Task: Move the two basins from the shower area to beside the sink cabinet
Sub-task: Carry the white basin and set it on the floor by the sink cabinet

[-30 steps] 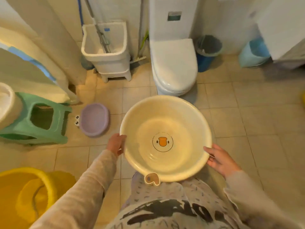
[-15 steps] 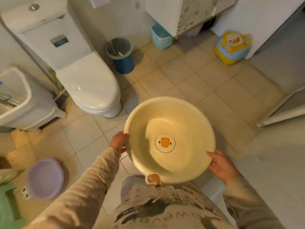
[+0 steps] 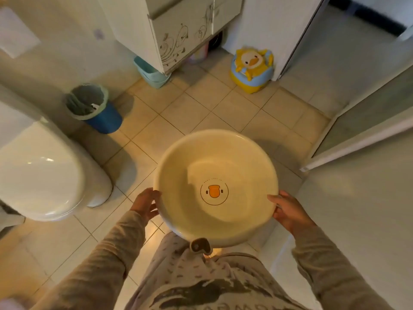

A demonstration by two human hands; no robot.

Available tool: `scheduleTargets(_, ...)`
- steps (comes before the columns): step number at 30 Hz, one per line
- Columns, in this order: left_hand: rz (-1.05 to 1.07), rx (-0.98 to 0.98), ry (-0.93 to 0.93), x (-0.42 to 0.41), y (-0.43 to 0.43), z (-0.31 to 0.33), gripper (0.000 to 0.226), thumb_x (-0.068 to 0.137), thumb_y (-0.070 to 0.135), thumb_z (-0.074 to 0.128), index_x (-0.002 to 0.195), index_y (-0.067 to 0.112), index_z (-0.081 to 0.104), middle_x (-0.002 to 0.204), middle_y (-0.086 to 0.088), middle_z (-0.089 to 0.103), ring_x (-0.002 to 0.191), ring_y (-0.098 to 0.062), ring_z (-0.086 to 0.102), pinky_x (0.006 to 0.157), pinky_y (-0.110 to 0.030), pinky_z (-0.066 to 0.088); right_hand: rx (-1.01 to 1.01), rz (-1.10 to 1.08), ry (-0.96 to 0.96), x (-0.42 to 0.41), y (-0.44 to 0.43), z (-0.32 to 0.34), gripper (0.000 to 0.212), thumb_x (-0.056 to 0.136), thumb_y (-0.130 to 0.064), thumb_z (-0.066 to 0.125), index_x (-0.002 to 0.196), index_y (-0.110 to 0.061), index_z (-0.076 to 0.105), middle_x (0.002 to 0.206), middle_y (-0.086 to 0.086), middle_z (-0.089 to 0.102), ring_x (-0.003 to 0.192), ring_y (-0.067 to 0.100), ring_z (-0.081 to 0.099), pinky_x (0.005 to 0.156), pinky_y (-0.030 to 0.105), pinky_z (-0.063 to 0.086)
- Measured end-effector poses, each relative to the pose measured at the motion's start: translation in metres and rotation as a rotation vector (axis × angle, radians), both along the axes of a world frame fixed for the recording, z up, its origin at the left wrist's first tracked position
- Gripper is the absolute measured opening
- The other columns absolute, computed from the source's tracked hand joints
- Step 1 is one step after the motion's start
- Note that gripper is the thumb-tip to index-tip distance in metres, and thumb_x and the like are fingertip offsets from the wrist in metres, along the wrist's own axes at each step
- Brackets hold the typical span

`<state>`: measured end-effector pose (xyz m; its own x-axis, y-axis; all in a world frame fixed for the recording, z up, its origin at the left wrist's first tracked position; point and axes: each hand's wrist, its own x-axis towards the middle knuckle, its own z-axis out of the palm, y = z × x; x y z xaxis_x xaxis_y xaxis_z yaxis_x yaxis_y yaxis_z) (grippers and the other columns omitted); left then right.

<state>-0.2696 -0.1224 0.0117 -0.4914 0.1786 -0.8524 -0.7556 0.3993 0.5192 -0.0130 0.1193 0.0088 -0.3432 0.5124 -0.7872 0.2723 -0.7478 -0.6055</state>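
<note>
Just one head cam, which looked steeply down from close above both hands, faced forward over the tiled floor (image 3: 185,113) beyond them.

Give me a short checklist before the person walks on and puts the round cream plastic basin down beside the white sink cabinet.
1. Both hands on the round cream plastic basin: left hand and right hand at opposite rims: ok.
2. Basin empty: ok.
3. Tiled floor ahead free: ok.
4. White sink cabinet in sight: ok.
5. Space beside it: teal bin stands on one side: cannot tell.
</note>
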Motion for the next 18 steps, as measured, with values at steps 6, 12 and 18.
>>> scheduleTargets(6,-0.078,0.038,0.001,-0.056,0.087,-0.003,0.021,0.088,0.007,0.047,0.109,0.011,0.05,0.085,-0.003,0.052,0.074,-0.021,0.051,0.067,-0.033,0.046,0.025,-0.06,-0.028,-0.031,0.058,-0.004,0.034,0.089,-0.001,0.052,0.122,-0.007,0.056,0.102,0.014,0.063,0.09,0.029,0.059,0.071,0.035,0.052)
scheduleTargets(12,-0.171,0.053,-0.036,-0.119,0.177,-0.001,0.03,0.088,0.006,0.049,0.117,0.011,0.051,0.097,-0.006,0.053,0.075,-0.022,0.051,0.066,-0.033,0.046,0.027,-0.161,-0.057,-0.073,0.115,0.006,0.032,0.092,0.0,0.049,0.123,-0.006,0.052,0.112,0.018,0.057,0.101,0.033,0.054,0.07,0.034,0.052)
scheduleTargets(18,-0.265,0.043,-0.024,-0.171,0.262,0.009,0.04,0.089,0.006,0.048,0.129,0.005,0.051,0.103,-0.01,0.054,0.086,-0.027,0.052,0.076,-0.037,0.048,0.031,-0.26,-0.05,-0.111,0.175,0.009,0.043,0.091,0.001,0.05,0.134,-0.002,0.048,0.124,0.019,0.055,0.109,0.034,0.051,0.078,0.038,0.053)
